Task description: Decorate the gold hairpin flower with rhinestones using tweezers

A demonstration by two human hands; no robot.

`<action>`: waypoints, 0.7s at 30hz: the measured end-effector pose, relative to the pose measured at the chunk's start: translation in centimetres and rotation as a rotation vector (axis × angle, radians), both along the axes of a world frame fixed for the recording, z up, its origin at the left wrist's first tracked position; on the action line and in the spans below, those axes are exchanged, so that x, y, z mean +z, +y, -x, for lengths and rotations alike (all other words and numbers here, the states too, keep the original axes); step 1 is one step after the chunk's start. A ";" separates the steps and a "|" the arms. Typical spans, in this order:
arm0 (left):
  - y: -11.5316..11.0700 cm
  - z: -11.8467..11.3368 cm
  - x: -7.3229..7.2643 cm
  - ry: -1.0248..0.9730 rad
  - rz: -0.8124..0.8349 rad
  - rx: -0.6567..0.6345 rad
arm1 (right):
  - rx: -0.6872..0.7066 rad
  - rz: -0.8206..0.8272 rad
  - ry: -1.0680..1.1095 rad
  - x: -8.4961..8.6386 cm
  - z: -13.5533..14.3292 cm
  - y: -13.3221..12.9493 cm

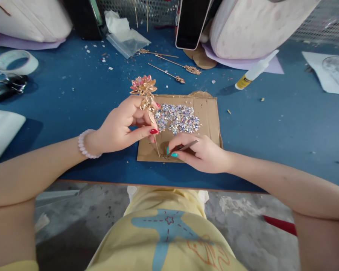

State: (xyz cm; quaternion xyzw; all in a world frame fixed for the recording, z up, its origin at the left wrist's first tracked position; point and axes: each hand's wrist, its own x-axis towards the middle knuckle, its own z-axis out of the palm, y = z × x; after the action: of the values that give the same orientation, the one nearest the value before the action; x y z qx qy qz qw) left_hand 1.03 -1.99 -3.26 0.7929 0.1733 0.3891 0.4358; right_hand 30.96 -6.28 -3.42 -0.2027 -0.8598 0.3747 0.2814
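Note:
Between the fingers of my left hand [127, 122] is a gold hairpin [144, 87] with a pink-petalled flower at its top. Its thin stem slants down, the tip close to the near edge of a piece of cardboard [207, 113]. My right hand [205, 152] is closed around dark tweezers [188, 145], whose points are low over the cardboard beside the stem tip. Whether they grip anything is too small to tell. A spread of small glittering rhinestones [183, 116] lies on the cardboard, just beyond my right hand.
Several gold hairpins [173, 62] lie behind the cardboard, near a plastic bag [127, 37]. A glue bottle [255, 71] and a phone [192, 24] stand toward the back. On the left are a tape roll [16, 62] and a black object [8, 87]. Pale bags [257, 30] line the back.

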 end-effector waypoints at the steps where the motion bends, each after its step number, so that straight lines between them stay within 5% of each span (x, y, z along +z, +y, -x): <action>1: 0.0 0.0 -0.1 0.005 0.007 0.002 | 0.001 -0.006 0.006 0.0 0.0 0.0; 21: 1.1 -0.9 -1.5 0.007 0.186 0.074 | 0.005 -0.070 0.032 -0.1 0.1 0.1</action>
State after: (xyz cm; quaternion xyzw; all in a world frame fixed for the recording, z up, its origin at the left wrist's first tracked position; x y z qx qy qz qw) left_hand 1.96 -0.93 -4.80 0.7434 0.2394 0.3846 0.4921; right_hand 30.88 -6.13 -3.53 -0.1844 -0.8683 0.3483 0.3012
